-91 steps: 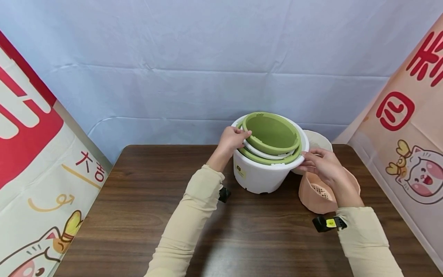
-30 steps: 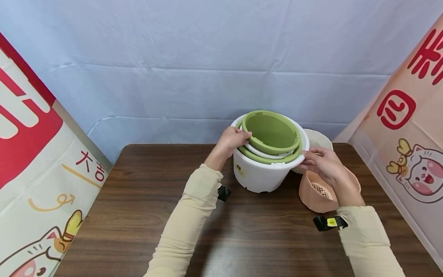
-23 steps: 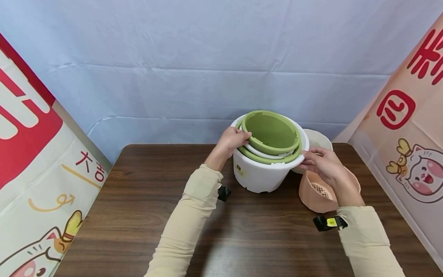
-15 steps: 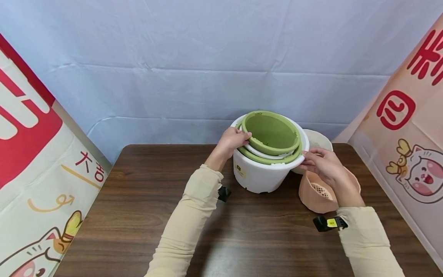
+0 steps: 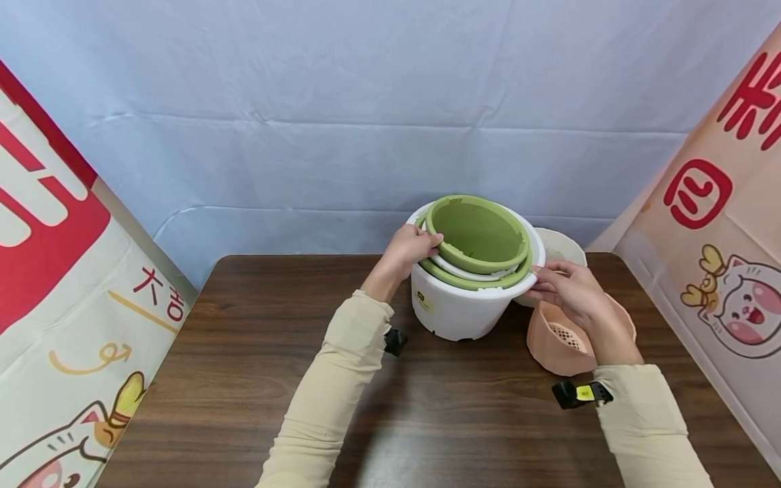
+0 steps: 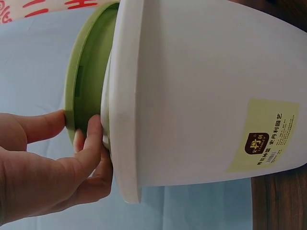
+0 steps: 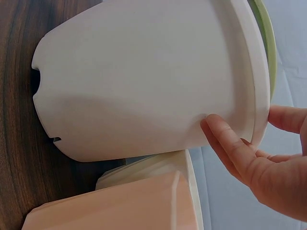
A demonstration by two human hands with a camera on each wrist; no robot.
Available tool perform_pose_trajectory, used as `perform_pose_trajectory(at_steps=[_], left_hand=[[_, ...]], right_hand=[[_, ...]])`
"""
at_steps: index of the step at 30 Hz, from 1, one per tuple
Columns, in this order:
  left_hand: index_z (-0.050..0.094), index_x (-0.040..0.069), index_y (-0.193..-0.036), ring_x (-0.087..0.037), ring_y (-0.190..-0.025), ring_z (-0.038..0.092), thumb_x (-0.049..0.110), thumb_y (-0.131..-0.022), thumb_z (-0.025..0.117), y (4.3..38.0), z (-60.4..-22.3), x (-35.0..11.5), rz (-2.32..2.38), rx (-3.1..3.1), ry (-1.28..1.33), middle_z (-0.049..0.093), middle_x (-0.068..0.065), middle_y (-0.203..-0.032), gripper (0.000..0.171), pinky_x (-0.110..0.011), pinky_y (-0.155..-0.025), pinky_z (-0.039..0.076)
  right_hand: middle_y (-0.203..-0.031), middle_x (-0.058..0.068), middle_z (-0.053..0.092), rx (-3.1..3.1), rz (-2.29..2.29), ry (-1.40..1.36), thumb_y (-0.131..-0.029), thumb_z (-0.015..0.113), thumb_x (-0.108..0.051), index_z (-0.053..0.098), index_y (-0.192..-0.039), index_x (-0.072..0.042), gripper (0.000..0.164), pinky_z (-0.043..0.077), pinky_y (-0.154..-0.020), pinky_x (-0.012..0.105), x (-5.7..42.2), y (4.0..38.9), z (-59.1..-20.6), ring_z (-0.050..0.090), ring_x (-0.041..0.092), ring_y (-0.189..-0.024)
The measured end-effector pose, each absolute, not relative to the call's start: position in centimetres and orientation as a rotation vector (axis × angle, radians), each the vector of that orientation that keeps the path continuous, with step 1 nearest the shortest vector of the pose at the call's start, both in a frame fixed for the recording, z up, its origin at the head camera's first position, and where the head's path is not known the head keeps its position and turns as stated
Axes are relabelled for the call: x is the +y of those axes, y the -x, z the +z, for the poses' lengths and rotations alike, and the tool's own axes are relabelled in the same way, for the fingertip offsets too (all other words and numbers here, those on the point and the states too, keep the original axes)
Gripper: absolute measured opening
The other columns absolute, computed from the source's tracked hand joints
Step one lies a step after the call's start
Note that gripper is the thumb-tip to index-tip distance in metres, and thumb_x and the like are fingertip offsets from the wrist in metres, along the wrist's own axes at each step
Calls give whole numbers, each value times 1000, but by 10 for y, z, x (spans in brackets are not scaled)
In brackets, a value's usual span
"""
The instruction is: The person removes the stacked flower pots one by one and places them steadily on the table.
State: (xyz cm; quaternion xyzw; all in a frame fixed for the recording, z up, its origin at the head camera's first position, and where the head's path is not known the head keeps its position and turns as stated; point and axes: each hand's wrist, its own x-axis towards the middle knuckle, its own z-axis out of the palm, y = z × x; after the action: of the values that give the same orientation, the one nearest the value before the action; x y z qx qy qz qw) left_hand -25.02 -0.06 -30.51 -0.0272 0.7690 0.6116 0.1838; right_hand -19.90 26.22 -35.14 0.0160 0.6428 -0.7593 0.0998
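A nested stack of flowerpots stands upright on the table. Its outermost pot is a large white flowerpot (image 5: 454,312) with a yellow label (image 6: 264,136). Inside it sit a green pot (image 5: 454,279), a white pot and, on top, a small green flowerpot (image 5: 482,230) whose rim tilts slightly. My left hand (image 5: 410,247) pinches that top green rim at the left, thumb on the edge and fingers beneath it. At the right, my right hand (image 5: 573,291) grips the large white pot's rim, with fingers against its outer wall in the right wrist view.
A peach pot (image 5: 552,356) with a perforated bottom stands beneath my right hand. Behind it, an off-white pot (image 5: 558,247) is partly hidden by the white one. The dark wooden table (image 5: 256,346) ends at a pale cloth backdrop (image 5: 305,169), with printed banners at both sides.
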Motion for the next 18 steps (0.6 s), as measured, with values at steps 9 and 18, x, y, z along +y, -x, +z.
perform_pose_trajectory(at_steps=[9,18], left_hand=[[40,3,-61,-24,-114,55,15,-96,54,251,-306,-1,1735,2161,67,40,-14,-141,39,-31,-99,39],[34,6,-60,-26,-117,52,14,-95,54,249,-308,-1,1800,2126,31,42,-15,-139,42,-30,-95,43]], right_hand=[[-76,4,64,1903,-2242,-50,-94,51,-2,37,-105,10,21,55,-68,24,262,199,-352,65,12,-70],[-77,5,63,1906,-2233,-63,-94,51,-4,37,-105,9,22,55,-69,24,262,199,-352,65,12,-71]])
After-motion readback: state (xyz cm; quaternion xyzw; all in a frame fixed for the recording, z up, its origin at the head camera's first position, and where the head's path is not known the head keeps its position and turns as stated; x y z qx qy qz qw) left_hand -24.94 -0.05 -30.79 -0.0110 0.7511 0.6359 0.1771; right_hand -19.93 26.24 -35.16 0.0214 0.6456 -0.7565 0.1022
